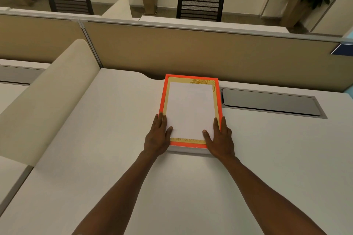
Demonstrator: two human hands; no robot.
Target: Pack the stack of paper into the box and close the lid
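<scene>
A flat orange box (pixel 163 95) with a gold inner border lies on the desk against the partition. A white stack of paper (pixel 191 108) lies inside its orange frame, square to it. My left hand (pixel 159 135) is at the near left corner, fingers stretched along the stack's left edge over the rim, thumb on the paper. My right hand (pixel 219 137) mirrors it at the near right corner, thumb on the paper. A thin white strip (pixel 189 151) shows under the box's near edge. I see no separate lid.
The box sits on a white desk (pixel 114 139). A grey cable hatch (pixel 271 102) is set into the desk just right of the box. A beige partition (pixel 191 51) runs behind, and a cream side divider (pixel 49 89) stands to the left. Chairs and plants stand beyond.
</scene>
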